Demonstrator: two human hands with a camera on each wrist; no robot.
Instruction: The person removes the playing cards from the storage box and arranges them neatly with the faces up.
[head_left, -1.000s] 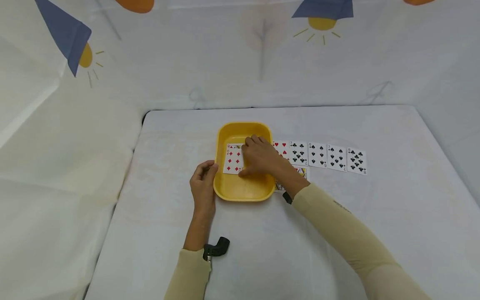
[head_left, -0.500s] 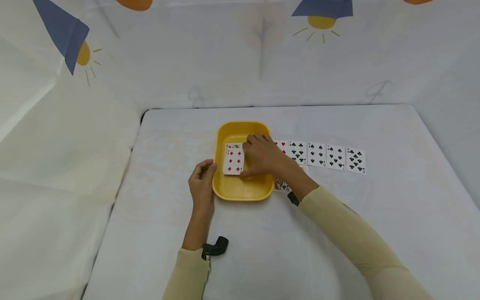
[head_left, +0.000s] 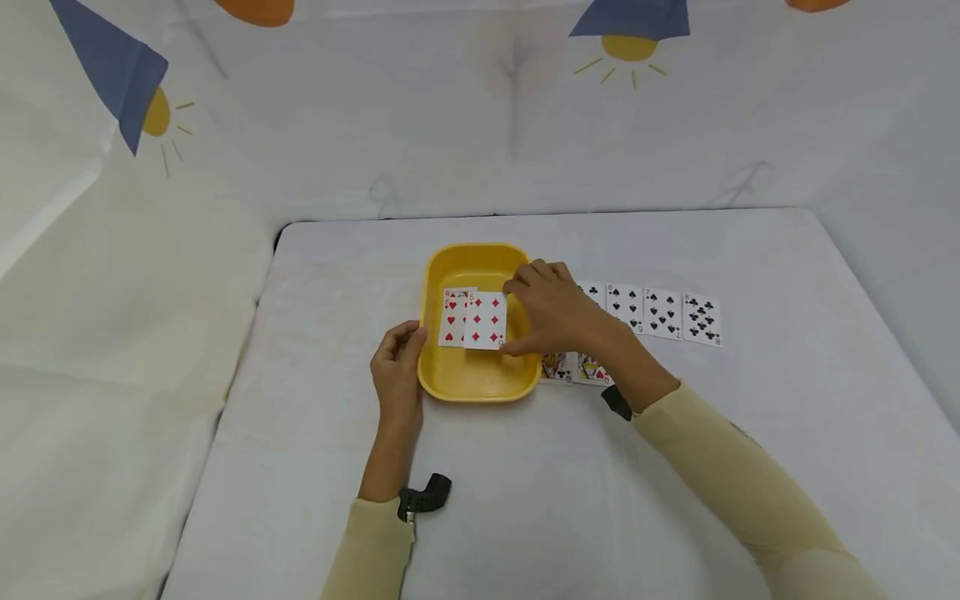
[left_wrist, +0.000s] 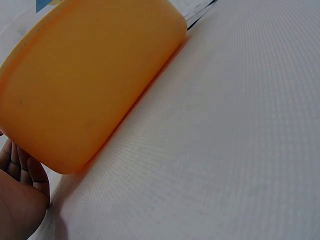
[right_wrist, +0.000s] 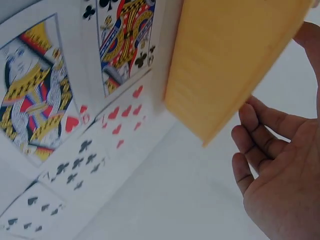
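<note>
The yellow tray (head_left: 480,385) stands on the white table. My left hand (head_left: 397,367) holds its left side, fingers and thumb at the rim; the left wrist view shows those fingers against the tray's wall (left_wrist: 95,85). A six of diamonds (head_left: 485,321) is pinched along its right edge by my right hand (head_left: 555,308), over the tray. It overlaps a card with red hearts (head_left: 452,321), and a face card's top edge peeks out behind that one. In the right wrist view my right hand (right_wrist: 285,170) reaches over the tray's wall (right_wrist: 215,60), its fingertips partly hidden.
Right of the tray runs a row of playing cards, among them a six of spades (head_left: 625,307), a seven of spades (head_left: 663,314) and an eight of clubs (head_left: 702,320). Two face cards, one clubs (head_left: 557,367) and one hearts (head_left: 592,370), lie below the row.
My right hand has moved right with the six of diamonds, sliding it partly off the cards beneath and uncovering the hearts card. My left hand stays at the tray.
</note>
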